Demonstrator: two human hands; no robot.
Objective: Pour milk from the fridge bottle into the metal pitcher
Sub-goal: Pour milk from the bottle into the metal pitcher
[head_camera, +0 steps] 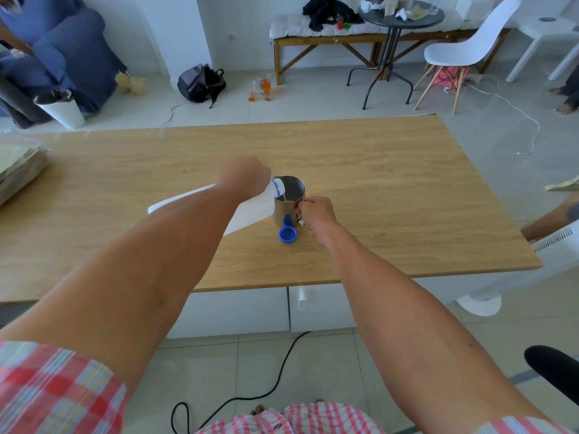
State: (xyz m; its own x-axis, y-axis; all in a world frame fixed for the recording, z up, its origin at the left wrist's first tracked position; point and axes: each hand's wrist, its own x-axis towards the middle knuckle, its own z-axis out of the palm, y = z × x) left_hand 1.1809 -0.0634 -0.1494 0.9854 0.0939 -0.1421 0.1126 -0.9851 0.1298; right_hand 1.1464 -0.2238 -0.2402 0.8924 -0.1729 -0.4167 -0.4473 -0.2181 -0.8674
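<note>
We see a wooden table (376, 189) with a stack of papers (18, 169) at its left edge. Beyond it, on the tiled floor, a dark backpack (200, 83) leans near glasses of orange liquid (263, 89). A white chair (463, 48) stands beside a round black table (398, 18), with a cushioned bench (313, 32) behind.
</note>
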